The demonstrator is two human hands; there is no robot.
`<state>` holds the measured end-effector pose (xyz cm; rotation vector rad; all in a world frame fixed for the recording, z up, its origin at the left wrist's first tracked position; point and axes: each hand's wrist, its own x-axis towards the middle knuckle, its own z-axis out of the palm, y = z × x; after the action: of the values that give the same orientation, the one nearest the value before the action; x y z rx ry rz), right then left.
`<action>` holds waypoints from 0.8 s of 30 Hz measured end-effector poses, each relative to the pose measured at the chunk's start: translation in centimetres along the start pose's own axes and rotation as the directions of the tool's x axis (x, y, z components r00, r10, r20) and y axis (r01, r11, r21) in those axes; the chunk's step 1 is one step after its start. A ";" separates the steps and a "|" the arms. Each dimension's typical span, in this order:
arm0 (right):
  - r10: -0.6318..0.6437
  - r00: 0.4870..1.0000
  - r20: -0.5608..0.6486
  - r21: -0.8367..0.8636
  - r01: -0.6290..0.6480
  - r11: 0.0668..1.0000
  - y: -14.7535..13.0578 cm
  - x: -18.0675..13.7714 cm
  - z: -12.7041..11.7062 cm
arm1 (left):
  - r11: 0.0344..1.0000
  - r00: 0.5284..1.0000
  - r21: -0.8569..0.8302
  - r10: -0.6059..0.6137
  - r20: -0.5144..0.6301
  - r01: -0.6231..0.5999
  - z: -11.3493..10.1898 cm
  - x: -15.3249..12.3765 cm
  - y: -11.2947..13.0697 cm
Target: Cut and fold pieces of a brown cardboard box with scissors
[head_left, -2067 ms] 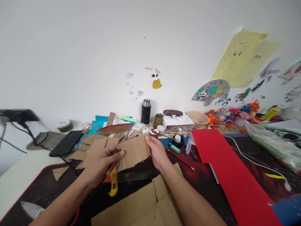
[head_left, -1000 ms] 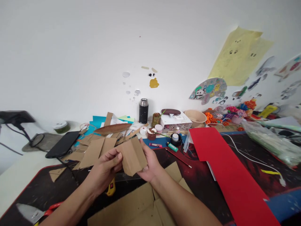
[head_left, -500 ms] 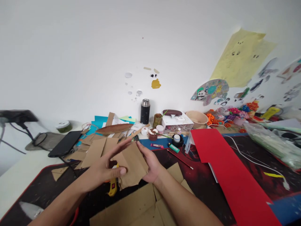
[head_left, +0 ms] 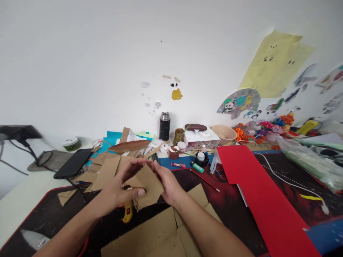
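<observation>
Between my two hands is a small folded piece of brown cardboard (head_left: 149,185), tilted above the desk mat. My left hand (head_left: 124,191) grips its left side, thumb on the near face and fingers curled behind. My right hand (head_left: 168,184) holds its right edge, with the fingers mostly hidden behind the cardboard. Beneath my left hand lies a yellow utility knife (head_left: 128,212), partly covered. A larger flattened cardboard sheet (head_left: 150,233) with creases rests on the mat under my right forearm.
A long red card sheet (head_left: 257,192) lies to the right beside a white cable (head_left: 289,182). Cardboard scraps (head_left: 107,173) and a black phone (head_left: 73,164) are at the left. A black flask (head_left: 164,126), a red pencil (head_left: 205,180) and a green lighter (head_left: 197,167) stand or lie farther back.
Both hands have drawn slightly closer around the cardboard piece, which has tilted and shifted a little up and left. The fingers of my left hand have curled in more.
</observation>
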<state>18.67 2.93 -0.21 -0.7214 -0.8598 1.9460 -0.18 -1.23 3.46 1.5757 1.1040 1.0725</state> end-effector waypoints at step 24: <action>-0.180 0.960 0.214 -0.438 0.260 0.861 -0.1 -0.3 -0.8 | 0.930 0.856 -0.366 -0.219 -0.468 0.037 2.3 0.9 -1.9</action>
<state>19.47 2.91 -0.58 -0.6974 -1.4784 1.6205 1.92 -0.39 1.22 0.9443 1.2547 1.5419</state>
